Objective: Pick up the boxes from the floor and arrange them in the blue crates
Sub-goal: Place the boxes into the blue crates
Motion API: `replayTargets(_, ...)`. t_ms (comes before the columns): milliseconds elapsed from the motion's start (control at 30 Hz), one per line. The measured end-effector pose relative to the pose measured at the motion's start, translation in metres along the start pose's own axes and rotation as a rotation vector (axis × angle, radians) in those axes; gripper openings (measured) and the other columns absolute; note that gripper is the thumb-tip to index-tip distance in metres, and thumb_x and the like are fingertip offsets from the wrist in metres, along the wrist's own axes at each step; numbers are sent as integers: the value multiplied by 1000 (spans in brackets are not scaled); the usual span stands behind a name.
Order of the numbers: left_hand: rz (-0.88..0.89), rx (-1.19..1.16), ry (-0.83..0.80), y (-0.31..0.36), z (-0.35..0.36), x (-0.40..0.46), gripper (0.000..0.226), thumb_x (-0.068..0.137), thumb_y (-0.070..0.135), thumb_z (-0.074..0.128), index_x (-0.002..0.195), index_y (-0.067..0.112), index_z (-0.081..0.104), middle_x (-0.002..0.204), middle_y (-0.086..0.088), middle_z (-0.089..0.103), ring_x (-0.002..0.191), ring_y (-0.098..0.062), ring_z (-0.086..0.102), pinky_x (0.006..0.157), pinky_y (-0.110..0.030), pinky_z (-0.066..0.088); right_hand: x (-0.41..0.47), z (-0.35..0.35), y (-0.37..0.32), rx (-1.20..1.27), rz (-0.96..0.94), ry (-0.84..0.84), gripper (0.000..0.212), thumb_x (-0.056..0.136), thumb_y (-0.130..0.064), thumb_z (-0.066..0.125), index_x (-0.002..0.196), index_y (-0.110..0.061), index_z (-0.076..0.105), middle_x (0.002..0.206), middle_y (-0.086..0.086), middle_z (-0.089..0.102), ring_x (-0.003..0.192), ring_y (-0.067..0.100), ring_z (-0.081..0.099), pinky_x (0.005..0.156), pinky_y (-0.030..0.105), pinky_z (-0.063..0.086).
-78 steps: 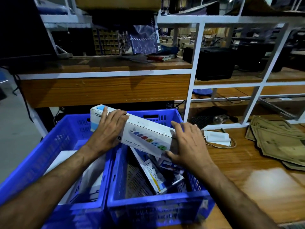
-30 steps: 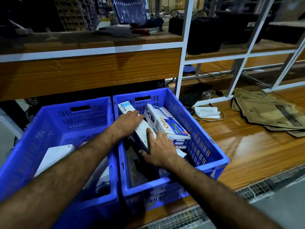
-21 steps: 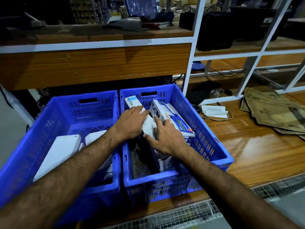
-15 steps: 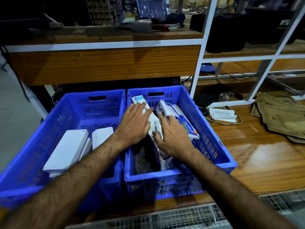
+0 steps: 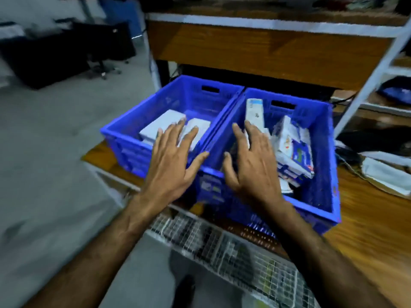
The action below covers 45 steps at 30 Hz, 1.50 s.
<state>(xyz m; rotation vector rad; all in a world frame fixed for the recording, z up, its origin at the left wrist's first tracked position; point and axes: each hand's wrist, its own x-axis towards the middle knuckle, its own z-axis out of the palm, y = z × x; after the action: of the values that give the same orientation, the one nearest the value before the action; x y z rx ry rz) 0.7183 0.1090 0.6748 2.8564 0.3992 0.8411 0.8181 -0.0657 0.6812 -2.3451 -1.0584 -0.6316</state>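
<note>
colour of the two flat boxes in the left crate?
White boxes, plain tops, in the blue left crate; head view.

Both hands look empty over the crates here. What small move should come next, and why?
Probably draw both hands back and turn to the floor for another box. The left hand and right hand are spread open, holding nothing, and the long white box already stands inside the right crate; white boxes lie in the left crate.
</note>
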Motion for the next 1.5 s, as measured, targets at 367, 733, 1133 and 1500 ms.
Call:
replayTargets(367,-440,365,-76,-38,-108,-229,73,98,62,38,153,15,39,162,-16,27,150,-34,25,123,-51,16,-95,39,-163,351,-425,-193,64,92,-34,52,148,-4,42,155,21,36,143,36,36,119,49,25)
replayTargets(733,-788,468,-91,-54,-188,-460,74,99,62,39,154,14,34,165,-15,20,152,-32,19,124,-51,14,-230,46,-316,356,-730,-427,68,94,-37,51,152,-7,34,156,20,34,145,34,30,121,50,21)
replayTargets(1133,-1074,458,-167,-61,-263,-718,77,97,63,41,154,12,33,164,-19,20,148,-38,25,123,-52,16,-404,54,-450,410,-900,-565,67,93,-38,52,148,-2,41,151,24,40,139,39,38,118,52,25)
replayTargets(1500,-1262,373,-226,-96,-241,-784,82,90,55,47,155,7,31,163,-24,16,148,-42,23,121,-53,18,-448,112,-520,278,-1102,-758,74,88,-43,55,147,-2,42,148,29,41,136,43,40,116,55,28)
